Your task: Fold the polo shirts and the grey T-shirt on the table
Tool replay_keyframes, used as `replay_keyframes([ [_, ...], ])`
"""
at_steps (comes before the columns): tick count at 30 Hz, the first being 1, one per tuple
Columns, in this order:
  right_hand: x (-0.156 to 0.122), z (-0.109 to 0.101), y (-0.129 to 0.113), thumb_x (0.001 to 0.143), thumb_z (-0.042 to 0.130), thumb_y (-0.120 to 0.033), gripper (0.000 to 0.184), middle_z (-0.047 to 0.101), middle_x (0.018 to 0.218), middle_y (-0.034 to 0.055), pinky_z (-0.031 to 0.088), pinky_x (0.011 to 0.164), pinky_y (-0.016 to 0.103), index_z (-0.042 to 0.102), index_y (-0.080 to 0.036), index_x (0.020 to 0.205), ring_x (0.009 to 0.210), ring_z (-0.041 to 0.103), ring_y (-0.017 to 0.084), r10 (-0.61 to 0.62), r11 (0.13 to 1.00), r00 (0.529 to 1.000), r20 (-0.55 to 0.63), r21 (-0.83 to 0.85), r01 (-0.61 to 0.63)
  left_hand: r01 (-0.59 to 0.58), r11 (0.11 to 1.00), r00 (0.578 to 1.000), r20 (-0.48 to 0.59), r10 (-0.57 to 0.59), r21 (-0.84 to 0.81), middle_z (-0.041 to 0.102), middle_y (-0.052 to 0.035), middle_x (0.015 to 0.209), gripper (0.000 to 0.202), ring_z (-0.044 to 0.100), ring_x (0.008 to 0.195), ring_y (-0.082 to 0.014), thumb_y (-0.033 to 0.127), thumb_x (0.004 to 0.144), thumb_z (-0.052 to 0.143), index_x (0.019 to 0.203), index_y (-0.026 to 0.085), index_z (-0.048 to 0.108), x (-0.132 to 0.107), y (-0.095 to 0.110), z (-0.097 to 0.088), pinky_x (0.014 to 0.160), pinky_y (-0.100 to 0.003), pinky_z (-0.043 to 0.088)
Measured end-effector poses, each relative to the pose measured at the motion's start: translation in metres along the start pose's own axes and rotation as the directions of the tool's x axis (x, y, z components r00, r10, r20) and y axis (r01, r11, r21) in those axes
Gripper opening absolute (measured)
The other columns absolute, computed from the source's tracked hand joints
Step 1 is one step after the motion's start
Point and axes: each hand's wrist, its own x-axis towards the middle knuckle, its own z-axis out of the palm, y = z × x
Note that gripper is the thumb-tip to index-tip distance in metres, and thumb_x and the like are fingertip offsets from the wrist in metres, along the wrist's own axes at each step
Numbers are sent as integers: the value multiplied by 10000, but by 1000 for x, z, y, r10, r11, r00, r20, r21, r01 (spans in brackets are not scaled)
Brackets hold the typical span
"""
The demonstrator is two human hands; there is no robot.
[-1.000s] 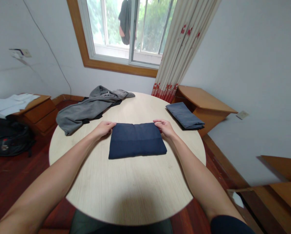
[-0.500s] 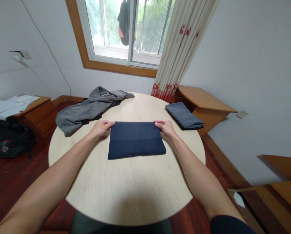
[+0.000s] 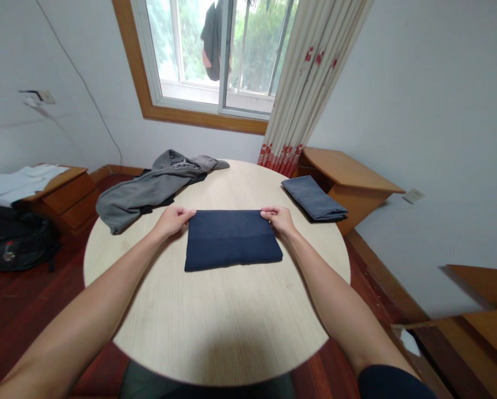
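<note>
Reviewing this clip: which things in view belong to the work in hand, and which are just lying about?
Seemingly in use:
- folded navy cloth, flat on the round table
- left hand and right hand, pinching its far corners

Apparently just lying about:
- folded gray cloth, untouched
- rumpled gray garment
- black bag on the floor

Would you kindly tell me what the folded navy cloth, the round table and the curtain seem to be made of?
Folded navy cloth: probably woven fabric, matte, with neat flat folds; fibre unclear.
Round table: wood or wood-look laminate, pale and smooth, showing fine grain.
Curtain: apparently matte fabric, hanging in pleats.
</note>
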Motion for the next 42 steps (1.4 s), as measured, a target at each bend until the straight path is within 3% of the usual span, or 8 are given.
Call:
replay_keyframes([
  [5, 0, -3, 2, 559, 853, -418, 417, 682, 664, 27, 353, 493, 234, 718, -149, 848, 539, 524, 116, -37, 998, 998, 50, -51, 39, -17, 1000, 999, 39, 17, -2, 547, -13, 519, 543, 458, 510, -132, 696, 687, 625, 560, 168, 603, 1, -3, 0, 508, -252, 325],
  [13, -2, -8, -6, 549, 871, -360, 422, 671, 658, 14, 405, 537, 245, 724, -147, 882, 563, 550, 120, -42, 999, 995, 90, -17, 43, 234, 949, 941, 294, -167, -210, 378, 57, 404, 456, 304, 346, -73, 557, 664, 781, 572, 197, 517, -12, 7, -8, 397, -217, 183],
  [20, 0, -6, -3, 697, 746, -334, 292, 683, 718, 39, 491, 658, 304, 727, -133, 908, 666, 610, 171, -129, 959, 991, 45, -249, 136, 177, 984, 968, 184, -171, -17, 470, 6, 408, 444, 387, 380, -105, 512, 708, 754, 504, 184, 533, -9, 9, -11, 422, -235, 243],
  [25, -23, 5, -32, 852, 608, -255, 323, 702, 1160, 173, 458, 1006, 449, 721, -123, 1123, 1058, 638, 285, -405, 559, 890, 209, -713, 422, -93, 882, 983, -97, 154, 462, 738, -114, 840, 351, 665, 819, -267, 520, 818, 666, 828, 173, 719, -24, 35, -5, 682, -314, 487],
  [28, -51, 32, -45, 954, 526, -342, 444, 585, 1425, 156, 337, 1158, 457, 625, -151, 1343, 1339, 500, 286, -456, 377, 774, 440, -692, 615, -438, 728, 885, 109, 454, 527, 656, -141, 1333, 492, 567, 1254, -297, 518, 950, 507, 1256, 164, 658, -45, 54, 24, 1077, -412, 422],
  [31, -70, 61, -37, 994, 465, -391, 563, 420, 1583, 137, 223, 1228, 467, 472, -147, 1501, 1472, 359, 258, -300, 306, 705, 643, -635, 710, -547, 638, 837, 332, 436, 542, 450, -118, 1571, 581, 366, 1466, -313, 517, 1001, 401, 1462, 182, 514, -59, 57, 58, 1216, -517, 245],
  [35, -69, 73, -21, 1033, 374, -463, 615, 313, 1638, 112, 123, 1250, 514, 371, -154, 1565, 1536, 233, 259, -123, 277, 754, 645, -707, 650, -454, 622, 889, 371, 268, 638, 346, -94, 1631, 639, 250, 1520, -364, 580, 1010, 324, 1533, 231, 440, -60, 44, 75, 1194, -647, 195],
  [42, -51, 53, -21, 1037, 315, -559, 660, 335, 1627, 109, 128, 1242, 530, 380, -166, 1564, 1533, 243, 278, -59, 274, 837, 544, -798, 537, -289, 656, 945, 319, 77, 697, 275, -118, 1655, 761, 242, 1524, -369, 679, 974, 320, 1581, 221, 351, -46, 34, 54, 1181, -627, 226],
])
